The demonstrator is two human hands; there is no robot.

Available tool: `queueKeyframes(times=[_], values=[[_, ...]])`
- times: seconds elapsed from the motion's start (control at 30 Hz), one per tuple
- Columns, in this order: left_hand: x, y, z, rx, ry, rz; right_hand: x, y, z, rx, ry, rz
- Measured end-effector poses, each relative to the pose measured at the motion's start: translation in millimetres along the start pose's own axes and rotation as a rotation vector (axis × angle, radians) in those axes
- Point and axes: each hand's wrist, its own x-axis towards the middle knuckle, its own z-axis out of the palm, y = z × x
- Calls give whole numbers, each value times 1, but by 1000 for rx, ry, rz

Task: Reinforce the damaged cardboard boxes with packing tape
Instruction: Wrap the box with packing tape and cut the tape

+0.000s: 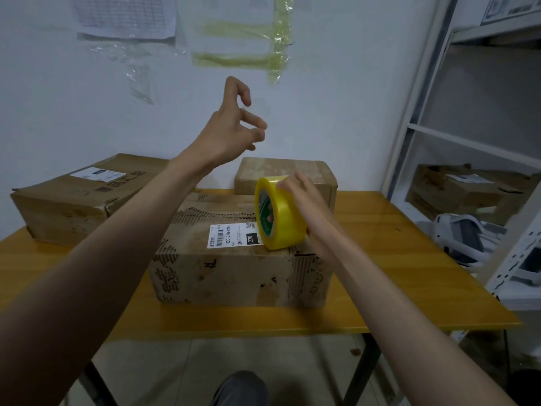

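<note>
Your right hand [304,197] holds the yellow roll of packing tape [276,213] on edge on top of the worn brown cardboard box with the white barcode label [234,253], your fingers curved over the roll's upper rim while it stands at the box's right end, just right of the label. Your left hand [231,127] is raised in the air above and behind that box, fingers loosely curled with the thumb and fingertips near each other; you cannot tell whether a strip of clear tape is pinched between them. The labelled box sits in the middle of the orange wooden table [395,273]. A second, smaller brown cardboard box [307,174] stands directly behind it, touching it, and a larger dented brown cardboard box [73,200] lies well to its left on the same table. To the right of the labelled box, beyond the table edge, stands a white metal shelving unit [424,127].
</note>
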Motion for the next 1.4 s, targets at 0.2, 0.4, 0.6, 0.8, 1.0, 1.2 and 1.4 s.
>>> queueKeyframes(times=[0.2,0.4,0.6,0.8,1.0,1.2,1.4], values=[[-5,-3,-8,215,-298,12,-3,3,2,283,-95,-65],[-20,5,4,398,-269,22,6,13,6,226,4,-180],[-25,7,15,470,-260,70,9,26,9,131,37,-211],[-27,6,20,463,-219,103,10,26,7,121,24,-237],[-30,4,22,418,-201,137,12,33,7,138,34,-239],[-28,0,36,520,-256,168,12,34,8,120,33,-234],[-31,0,40,527,-236,206,13,32,3,113,-12,-225]])
